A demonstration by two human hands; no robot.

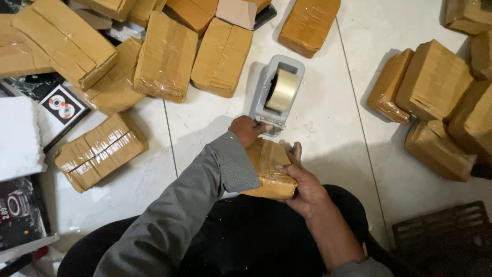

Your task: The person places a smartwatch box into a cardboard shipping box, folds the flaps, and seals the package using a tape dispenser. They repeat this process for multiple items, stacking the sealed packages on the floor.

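A small brown taped parcel rests on my lap over the white tiled floor. My right hand grips its right side and bottom edge. My left hand, in a grey sleeve, reaches over the parcel's top edge to the front of a grey tape dispenser holding a roll of clear tape; its fingers pinch at the cutter end, where the tape end cannot be made out.
Several taped brown parcels are heaped at the back left, and one lies alone at left. More parcels pile at right. White foam and black printed boxes sit far left. A dark grate is at bottom right.
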